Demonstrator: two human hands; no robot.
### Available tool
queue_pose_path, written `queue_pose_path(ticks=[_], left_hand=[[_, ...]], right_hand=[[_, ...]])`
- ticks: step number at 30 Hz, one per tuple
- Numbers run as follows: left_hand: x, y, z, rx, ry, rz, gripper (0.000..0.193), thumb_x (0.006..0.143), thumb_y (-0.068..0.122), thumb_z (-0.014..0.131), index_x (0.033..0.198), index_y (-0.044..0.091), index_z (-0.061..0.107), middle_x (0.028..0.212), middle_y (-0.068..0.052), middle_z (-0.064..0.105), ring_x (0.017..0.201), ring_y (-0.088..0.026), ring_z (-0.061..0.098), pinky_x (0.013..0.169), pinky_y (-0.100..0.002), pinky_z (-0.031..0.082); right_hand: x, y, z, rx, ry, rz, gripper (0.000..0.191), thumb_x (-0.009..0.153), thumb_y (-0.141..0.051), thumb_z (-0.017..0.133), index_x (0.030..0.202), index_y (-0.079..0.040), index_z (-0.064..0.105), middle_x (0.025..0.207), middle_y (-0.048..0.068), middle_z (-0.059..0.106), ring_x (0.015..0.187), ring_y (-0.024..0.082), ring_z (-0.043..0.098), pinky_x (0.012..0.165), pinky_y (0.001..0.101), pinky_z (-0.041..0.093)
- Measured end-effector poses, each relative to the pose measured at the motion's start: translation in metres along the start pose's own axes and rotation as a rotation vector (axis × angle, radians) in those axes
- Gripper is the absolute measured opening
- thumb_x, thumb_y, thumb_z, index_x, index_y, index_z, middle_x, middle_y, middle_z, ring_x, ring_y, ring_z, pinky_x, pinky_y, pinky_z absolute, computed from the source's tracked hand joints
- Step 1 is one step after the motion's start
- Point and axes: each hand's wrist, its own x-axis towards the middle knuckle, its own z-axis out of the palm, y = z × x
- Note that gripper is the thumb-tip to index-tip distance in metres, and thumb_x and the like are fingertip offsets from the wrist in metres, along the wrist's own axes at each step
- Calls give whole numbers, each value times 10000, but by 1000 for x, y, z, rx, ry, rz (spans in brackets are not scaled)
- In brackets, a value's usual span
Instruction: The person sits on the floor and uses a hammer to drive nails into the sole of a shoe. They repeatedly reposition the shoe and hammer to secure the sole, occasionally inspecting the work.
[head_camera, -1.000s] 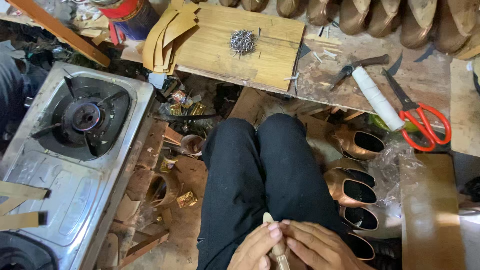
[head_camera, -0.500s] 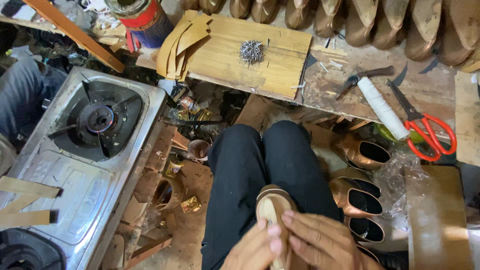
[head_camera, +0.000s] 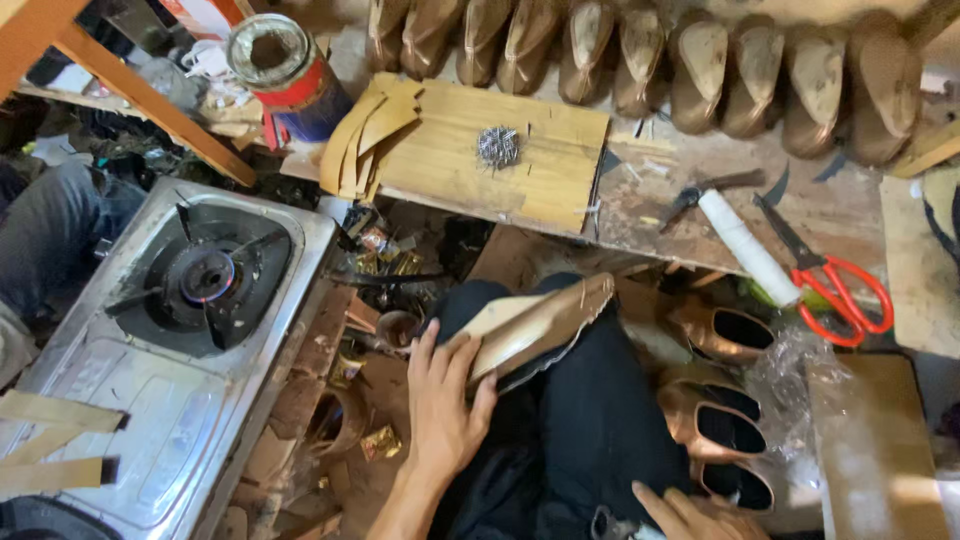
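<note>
Tan shoe sole (head_camera: 540, 330) is gripped by the left hand (head_camera: 445, 400), fingers wrapped round its lower end; it lies over the knee (head_camera: 600, 400), pointing up-right toward the board (head_camera: 480, 150). Right hand (head_camera: 690, 515) rests low, fingers loosely spread.

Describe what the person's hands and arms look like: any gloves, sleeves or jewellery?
Both hands are bare, with no gloves. The left hand shows fully, with its forearm bare to the frame edge: no sleeve, watch or rings visible. Only the fingers and part of the right hand show at the bottom edge, so its arm cannot be seen.
</note>
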Motion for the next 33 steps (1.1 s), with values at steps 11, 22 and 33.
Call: queue_pose_path(ticks=[11, 22, 33], left_hand=[[13, -8, 0, -270, -98, -44, 463, 861, 255, 777, 1267, 52, 688, 1332, -162, 680, 1332, -370, 584, 1121, -492, 414], [2, -6, 13, -165, -67, 51, 489, 871, 217, 751, 1338, 95, 672, 1393, -148, 653, 1334, -386, 570, 1109, -514, 407], [-8, 0, 12, -85, 24, 78, 543, 818, 168, 783, 1345, 106, 666, 1392, -136, 651, 1345, -389, 559, 1124, -517, 385]], right_hand=[[20, -13, -34, 357, 72, -2, 654, 845, -427, 790, 1392, -116, 615, 938, 120, 801, 735, 271, 792, 665, 376, 613], [126, -74, -82, 1130, 237, 330, 234, 930, -162, 632, 1082, 8, 681, 905, 21, 625, 762, 174, 733, 675, 365, 598], [157, -118, -148, 623, 415, 182, 512, 867, -60, 561, 1369, 12, 496, 971, 202, 650, 818, 396, 684, 696, 468, 542]])
